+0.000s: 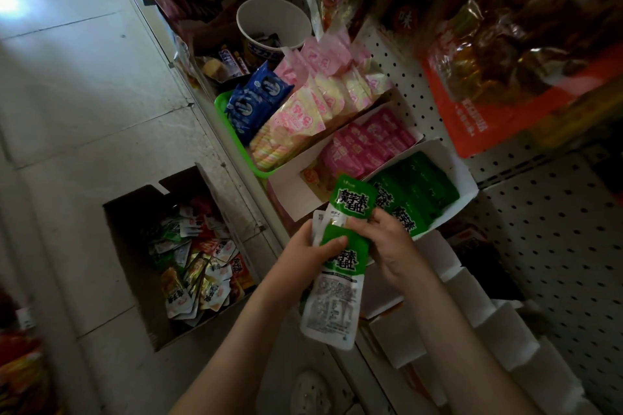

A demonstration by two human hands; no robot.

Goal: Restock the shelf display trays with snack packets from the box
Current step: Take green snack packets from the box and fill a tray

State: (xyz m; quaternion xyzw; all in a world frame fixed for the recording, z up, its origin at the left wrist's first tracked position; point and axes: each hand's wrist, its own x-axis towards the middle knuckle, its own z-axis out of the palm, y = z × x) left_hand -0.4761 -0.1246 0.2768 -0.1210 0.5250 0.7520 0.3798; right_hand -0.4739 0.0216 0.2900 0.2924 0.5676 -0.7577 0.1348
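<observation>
My left hand (308, 251) grips a small stack of green-and-white snack packets (337, 293), thumb across the front one. My right hand (391, 242) pinches the lower edge of one green packet (355, 197) and holds it upright just above the stack. Right behind it sits a white display tray (451, 158) on the shelf, partly filled with matching green packets (421, 189). The brown cardboard box (135, 246) stands open on the floor to the left, with several mixed packets (199, 266) inside.
A white tray of pink packets (367, 145) sits beside the green one. Behind it a green basket (224, 104) holds blue and pink-yellow bags. White empty trays (478, 307) line the shelf at the right. Large bags (505, 61) hang overhead on the pegboard.
</observation>
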